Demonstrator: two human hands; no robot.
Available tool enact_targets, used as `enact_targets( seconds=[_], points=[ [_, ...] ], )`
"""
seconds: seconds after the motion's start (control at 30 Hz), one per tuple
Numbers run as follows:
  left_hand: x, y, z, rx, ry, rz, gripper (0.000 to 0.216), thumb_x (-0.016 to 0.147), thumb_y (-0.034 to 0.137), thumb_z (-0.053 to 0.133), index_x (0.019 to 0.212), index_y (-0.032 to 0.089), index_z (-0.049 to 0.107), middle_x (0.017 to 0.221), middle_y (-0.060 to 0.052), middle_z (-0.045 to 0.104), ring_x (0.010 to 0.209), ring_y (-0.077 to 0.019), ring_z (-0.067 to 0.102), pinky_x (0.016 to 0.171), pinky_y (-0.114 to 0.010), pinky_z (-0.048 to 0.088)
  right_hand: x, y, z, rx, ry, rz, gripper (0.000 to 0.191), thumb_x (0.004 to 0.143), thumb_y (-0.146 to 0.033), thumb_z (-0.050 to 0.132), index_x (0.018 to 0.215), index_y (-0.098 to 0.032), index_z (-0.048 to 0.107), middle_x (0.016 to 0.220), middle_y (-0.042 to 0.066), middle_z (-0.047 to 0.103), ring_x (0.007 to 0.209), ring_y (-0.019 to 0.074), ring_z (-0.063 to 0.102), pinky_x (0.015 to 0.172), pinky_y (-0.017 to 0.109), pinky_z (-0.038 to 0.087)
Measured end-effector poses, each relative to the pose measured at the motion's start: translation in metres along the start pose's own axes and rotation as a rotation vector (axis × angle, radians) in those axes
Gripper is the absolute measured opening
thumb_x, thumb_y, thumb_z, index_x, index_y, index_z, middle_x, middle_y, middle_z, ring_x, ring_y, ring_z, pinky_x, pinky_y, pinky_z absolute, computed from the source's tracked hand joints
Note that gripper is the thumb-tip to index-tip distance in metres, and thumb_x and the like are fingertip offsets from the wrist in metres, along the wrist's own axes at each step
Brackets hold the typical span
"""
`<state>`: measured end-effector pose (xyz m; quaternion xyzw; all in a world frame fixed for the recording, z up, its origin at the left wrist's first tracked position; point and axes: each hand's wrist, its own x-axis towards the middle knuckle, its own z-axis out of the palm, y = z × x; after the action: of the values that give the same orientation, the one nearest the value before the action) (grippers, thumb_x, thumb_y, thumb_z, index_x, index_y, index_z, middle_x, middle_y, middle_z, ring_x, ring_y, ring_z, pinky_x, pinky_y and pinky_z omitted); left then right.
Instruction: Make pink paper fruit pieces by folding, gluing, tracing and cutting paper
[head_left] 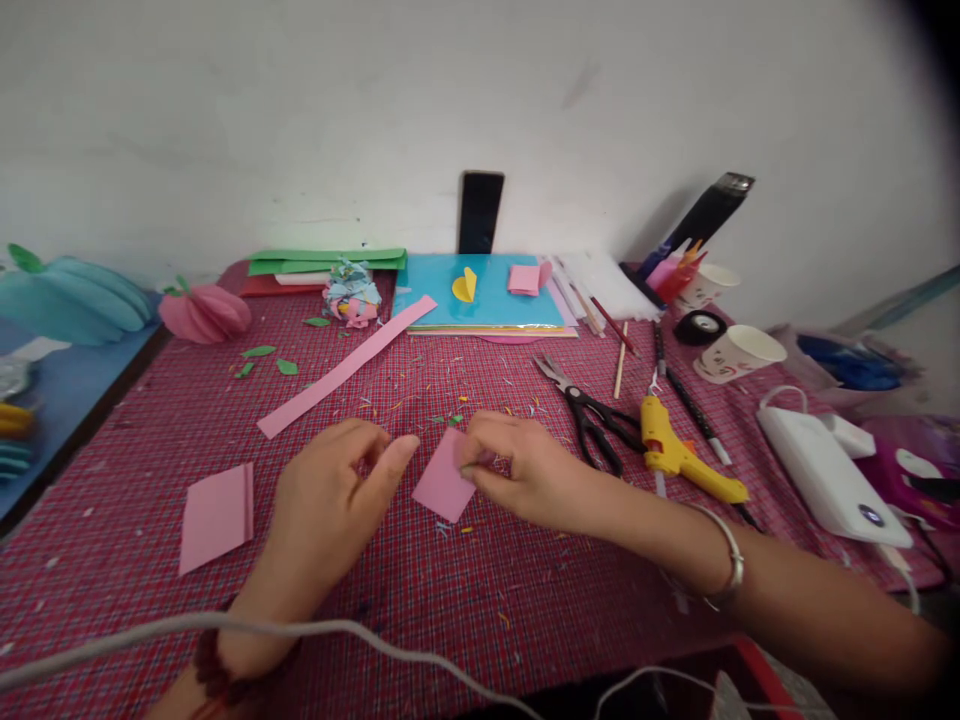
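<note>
My right hand (517, 465) pinches the right edge of a small pink piece of paper (441, 485) between thumb and fingertips. The paper hangs tilted just over the checked tablecloth. To the left of it, my left hand (330, 490) is held with its fingers loosely curled and the thumb apart, with nothing visible in it. A folded stack of pink paper (217, 517) lies beyond the left hand's outer side. Farther back, a long pink paper strip (349, 368) runs diagonally across the cloth. Small paper scraps are scattered around both hands.
Black-handled scissors (589, 410) and a yellow glue gun (686, 457) lie on the right, near a white power bank (832, 478) and paper cups (739, 353). Pink and blue paper pumpkins (206, 312) stand left. A white cable (337, 627) crosses in front.
</note>
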<state>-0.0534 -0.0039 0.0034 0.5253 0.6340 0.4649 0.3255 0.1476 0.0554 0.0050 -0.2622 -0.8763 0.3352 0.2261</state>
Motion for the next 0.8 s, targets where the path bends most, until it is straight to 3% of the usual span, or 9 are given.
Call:
enact_targets(
  seconds=[0.03, 0.1, 0.2, 0.37, 0.47, 0.6, 0.8],
  points=[
    [0.0, 0.0, 0.004, -0.108, -0.047, -0.06, 0.008, 0.068, 0.028, 0.074, 0.072, 0.022, 0.07, 0.071, -0.002, 0.064, 0.078, -0.0215, 0.057, 0.068, -0.027, 0.041, 0.0, 0.0, 0.0, 0.048, 0.034, 0.027, 0.013, 0.08, -0.009, 0.052, 0.073, -0.019, 0.049, 0.075, -0.001, 0.052, 0.071, 0.0125, 0.049, 0.067, 0.027, 0.039],
    [-0.002, -0.001, 0.015, -0.384, -0.093, -0.166, 0.023, 0.068, 0.025, 0.073, 0.091, 0.023, 0.069, 0.083, -0.001, 0.069, 0.079, -0.019, 0.06, 0.07, -0.027, 0.044, 0.001, -0.001, 0.0, 0.136, 0.091, 0.075, 0.014, 0.078, -0.008, 0.054, 0.07, -0.019, 0.05, 0.072, -0.002, 0.051, 0.067, 0.0113, 0.049, 0.064, 0.026, 0.039],
    [-0.007, 0.0, 0.034, -0.622, -0.105, -0.23, 0.026, 0.066, 0.019, 0.074, 0.091, 0.021, 0.068, 0.087, -0.001, 0.069, 0.079, -0.0153, 0.061, 0.071, -0.025, 0.046, 0.001, -0.003, 0.003, 0.218, 0.132, 0.096, 0.015, 0.077, -0.008, 0.056, 0.068, -0.019, 0.052, 0.068, -0.004, 0.048, 0.065, 0.0108, 0.047, 0.062, 0.025, 0.038],
    [-0.014, 0.004, 0.043, -0.674, -0.096, -0.304, 0.012, 0.067, 0.021, 0.073, 0.079, 0.018, 0.071, 0.077, -0.001, 0.069, 0.071, -0.0127, 0.059, 0.066, -0.023, 0.045, 0.002, -0.004, 0.005, 0.417, 0.231, 0.087, 0.01, 0.077, -0.017, 0.063, 0.069, -0.02, 0.057, 0.076, -0.001, 0.053, 0.076, 0.0139, 0.052, 0.071, 0.029, 0.042],
    [-0.015, 0.005, 0.041, -0.69, -0.055, -0.347, 0.019, 0.063, 0.019, 0.074, 0.082, 0.019, 0.073, 0.077, -0.001, 0.07, 0.07, -0.0132, 0.059, 0.064, -0.023, 0.046, 0.005, -0.004, 0.003, 0.586, 0.36, 0.204, 0.007, 0.075, -0.024, 0.064, 0.072, -0.021, 0.059, 0.075, -0.001, 0.054, 0.073, 0.0138, 0.052, 0.07, 0.029, 0.043],
    [-0.017, 0.003, 0.042, -0.651, -0.045, -0.354, 0.019, 0.063, 0.018, 0.074, 0.083, 0.019, 0.073, 0.077, -0.001, 0.071, 0.067, -0.013, 0.06, 0.062, -0.023, 0.046, 0.009, -0.006, 0.005, 0.775, 0.342, 0.351, 0.011, 0.073, -0.028, 0.065, 0.072, -0.02, 0.057, 0.067, -0.003, 0.054, 0.063, 0.0116, 0.049, 0.063, 0.027, 0.042],
    [-0.018, -0.002, 0.043, -0.557, -0.057, -0.287, 0.019, 0.069, 0.017, 0.071, 0.087, 0.021, 0.073, 0.081, 0.0, 0.072, 0.072, -0.0136, 0.062, 0.067, -0.024, 0.048, 0.014, -0.007, 0.013, 0.81, 0.359, 0.381, 0.013, 0.071, -0.025, 0.067, 0.07, -0.019, 0.055, 0.065, -0.004, 0.053, 0.06, 0.0108, 0.047, 0.059, 0.026, 0.04]
  ],
)
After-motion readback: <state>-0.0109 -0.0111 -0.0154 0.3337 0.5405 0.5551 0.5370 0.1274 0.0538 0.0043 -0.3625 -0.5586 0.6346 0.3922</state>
